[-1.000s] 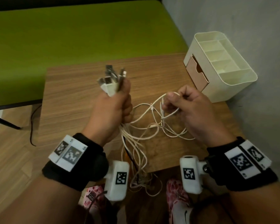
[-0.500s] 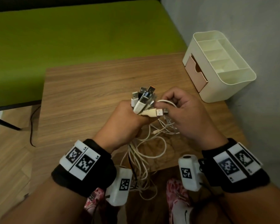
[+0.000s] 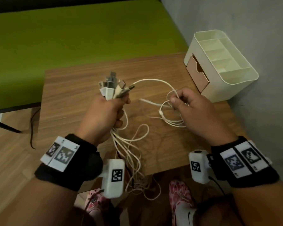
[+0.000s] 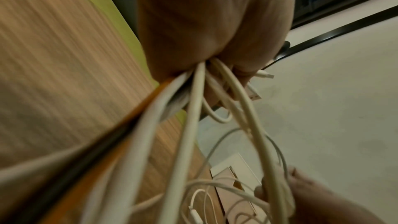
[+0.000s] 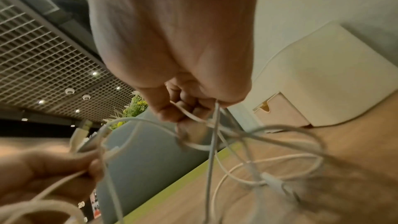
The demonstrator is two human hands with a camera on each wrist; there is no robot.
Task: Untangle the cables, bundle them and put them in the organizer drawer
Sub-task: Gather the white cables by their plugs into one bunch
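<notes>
Both hands [image 3: 103, 115] [image 3: 191, 111] grip cables [image 3: 129, 149] w/ slack off table edge [image 3: 163, 170].

A wooden table [image 3: 75, 88] stands between a green surface [image 3: 72, 35] and a grey wall [image 3: 252, 22].

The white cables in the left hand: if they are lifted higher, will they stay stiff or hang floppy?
Probably floppy: below the left hand the white cables droop in loose loops over the table edge. Likely light, since the right hand lifts several loops by pinching. They may snag; the strands cross.
</notes>
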